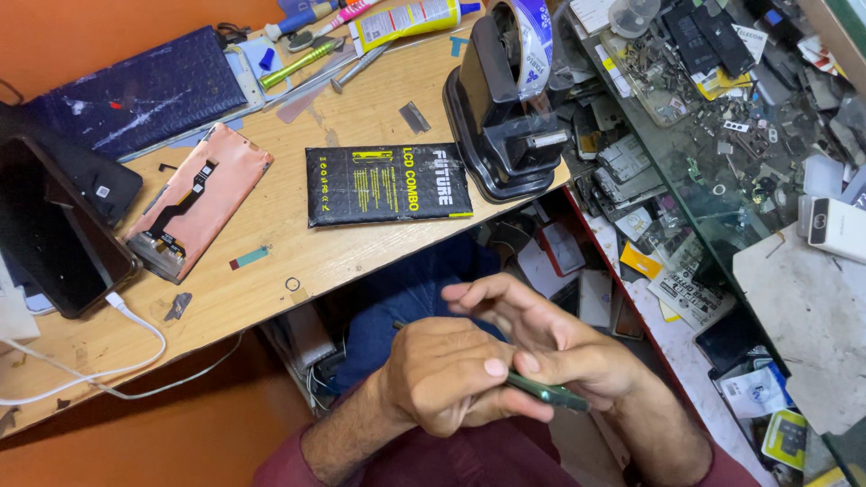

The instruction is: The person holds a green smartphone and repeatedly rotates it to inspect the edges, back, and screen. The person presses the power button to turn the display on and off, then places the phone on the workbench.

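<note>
Over on the far left of the wooden worktop (298,225) there's a black phone (50,230) plugged into a white cable (135,320), then a pinkish screen panel (198,203), a black flat package (388,183) and the black tape dispenser (501,108). Down over my lap, my left hand (446,374) is closed around the edge of a dark green phone (550,394), and my right hand (550,338) grips it from the other side, fingers half curled. Parts clutter fills the glass shelf (722,180) on the right.
</note>
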